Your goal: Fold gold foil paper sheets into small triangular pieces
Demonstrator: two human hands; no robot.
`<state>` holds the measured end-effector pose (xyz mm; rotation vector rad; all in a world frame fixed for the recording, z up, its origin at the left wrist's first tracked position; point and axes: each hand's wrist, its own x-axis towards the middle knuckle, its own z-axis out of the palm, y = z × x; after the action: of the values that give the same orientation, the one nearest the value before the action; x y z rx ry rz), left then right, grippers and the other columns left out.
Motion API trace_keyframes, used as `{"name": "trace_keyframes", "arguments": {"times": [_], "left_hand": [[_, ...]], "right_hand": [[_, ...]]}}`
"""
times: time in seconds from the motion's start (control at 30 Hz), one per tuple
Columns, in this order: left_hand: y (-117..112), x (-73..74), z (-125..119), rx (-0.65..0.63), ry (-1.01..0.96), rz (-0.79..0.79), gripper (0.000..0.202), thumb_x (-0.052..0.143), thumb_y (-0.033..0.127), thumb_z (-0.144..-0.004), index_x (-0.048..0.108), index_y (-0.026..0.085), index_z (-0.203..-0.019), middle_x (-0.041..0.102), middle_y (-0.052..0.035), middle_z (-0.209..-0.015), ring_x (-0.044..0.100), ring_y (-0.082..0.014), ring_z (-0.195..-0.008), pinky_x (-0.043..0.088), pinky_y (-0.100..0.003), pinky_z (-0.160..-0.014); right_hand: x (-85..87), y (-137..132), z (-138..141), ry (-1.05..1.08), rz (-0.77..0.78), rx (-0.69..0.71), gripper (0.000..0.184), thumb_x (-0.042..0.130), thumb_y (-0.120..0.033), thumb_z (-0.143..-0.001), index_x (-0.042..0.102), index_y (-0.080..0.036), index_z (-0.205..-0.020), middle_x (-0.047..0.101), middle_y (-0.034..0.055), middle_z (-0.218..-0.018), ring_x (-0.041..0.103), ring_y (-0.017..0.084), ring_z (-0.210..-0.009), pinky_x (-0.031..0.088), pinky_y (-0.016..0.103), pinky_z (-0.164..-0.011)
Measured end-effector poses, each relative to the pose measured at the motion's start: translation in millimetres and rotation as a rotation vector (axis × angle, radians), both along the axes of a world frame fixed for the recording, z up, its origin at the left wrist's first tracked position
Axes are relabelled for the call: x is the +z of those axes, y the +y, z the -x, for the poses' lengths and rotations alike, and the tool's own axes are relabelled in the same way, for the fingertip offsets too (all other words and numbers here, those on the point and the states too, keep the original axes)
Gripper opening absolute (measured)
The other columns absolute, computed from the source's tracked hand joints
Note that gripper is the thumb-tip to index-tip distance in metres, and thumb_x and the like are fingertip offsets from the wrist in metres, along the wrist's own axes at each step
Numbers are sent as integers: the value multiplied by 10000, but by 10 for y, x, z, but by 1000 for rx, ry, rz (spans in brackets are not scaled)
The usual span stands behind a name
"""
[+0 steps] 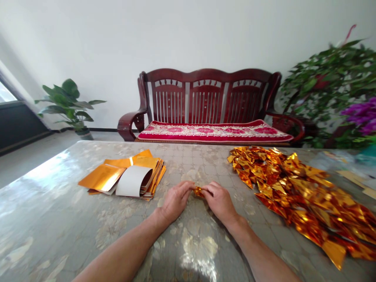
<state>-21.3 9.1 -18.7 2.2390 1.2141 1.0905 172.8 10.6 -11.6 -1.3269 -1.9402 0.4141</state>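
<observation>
My left hand (175, 201) and my right hand (219, 200) meet at the middle of the table, both pinching a small folded piece of gold foil paper (199, 191) between their fingertips. Most of the piece is hidden by my fingers. A stack of flat gold foil sheets (126, 177) lies to the left of my hands, its top sheets curled so the white backing shows. To the right spreads a large heap of folded gold foil pieces (296, 192).
The table (194, 243) has a glossy patterned top. Behind it stands a dark red wooden bench (205, 102) with a red cushion. A potted plant (69, 105) is at the back left; leafy plants with purple flowers (337, 90) are at the right.
</observation>
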Motion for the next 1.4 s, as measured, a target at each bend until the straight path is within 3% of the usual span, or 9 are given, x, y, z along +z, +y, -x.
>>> {"name": "trace_keyframes", "arguments": {"times": [0.13, 0.27, 0.6, 0.8, 0.93, 1.13, 1.27, 1.4], "left_hand": [[42, -39, 8, 58, -117, 91, 233, 450, 164, -954, 580, 226, -1137, 724, -20, -1015, 691, -149, -928, 525, -258, -850], [75, -69, 7, 71, -197, 148, 243, 467, 167, -934, 555, 229, -1151, 733, -16, -1063, 693, -148, -996, 521, -256, -879], [5, 88, -70, 184, 99, 130, 204, 480, 257, -975, 650, 234, -1086, 738, -27, -1025, 684, -188, -963, 495, -274, -868], [23, 25, -69, 176, 131, 81, 250, 505, 168, -933, 638, 230, -1136, 733, -29, -1033, 675, -182, -977, 495, -266, -871], [56, -32, -65, 172, 83, 106, 253, 500, 140, -922, 693, 246, -1046, 749, -8, -974, 690, -155, -902, 504, -231, -818], [111, -37, -87, 225, -44, 115, 316, 529, 41, -824, 742, 232, -957, 772, 5, -933, 705, -135, -866, 516, -210, -818], [128, 2, -76, 273, -71, 185, 315, 529, 58, -802, 760, 229, -932, 778, 9, -871, 708, -148, -788, 526, -233, -772], [136, 40, -60, 307, -67, 217, 320, 529, 69, -778, 769, 215, -932, 777, 1, -832, 698, -156, -735, 521, -245, -750]], "right_hand": [[-27, 17, -2, 72, 36, -4, 201, 566, -187, -860, 758, -231, -818, 659, 17, -755, 636, 160, -724, 442, 249, -663], [-52, 34, 4, 104, 78, -16, 178, 586, -211, -850, 759, -228, -811, 670, 17, -761, 641, 159, -711, 444, 250, -653], [-64, -33, 66, -26, -141, -20, 195, 545, -153, -867, 728, -216, -844, 659, 32, -783, 644, 178, -755, 477, 265, -705], [-51, -28, 56, 36, -240, -31, 205, 530, -153, -880, 720, -207, -931, 686, 52, -849, 669, 184, -795, 511, 273, -738], [-61, -10, 36, 56, -265, -14, 210, 527, -151, -884, 717, -200, -959, 682, 57, -862, 668, 184, -805, 519, 274, -740], [-85, 39, 23, 96, -231, 20, 199, 524, -202, -915, 715, -210, -972, 680, 54, -877, 661, 180, -831, 519, 282, -776], [-36, 42, -8, 175, -168, 53, 253, 464, -255, -959, 702, -211, -1029, 693, 66, -968, 657, 186, -928, 520, 298, -847], [-6, 26, -44, 216, -159, 49, 305, 417, -209, -945, 670, -216, -1113, 685, 72, -1047, 638, 192, -1002, 513, 322, -904]]}}
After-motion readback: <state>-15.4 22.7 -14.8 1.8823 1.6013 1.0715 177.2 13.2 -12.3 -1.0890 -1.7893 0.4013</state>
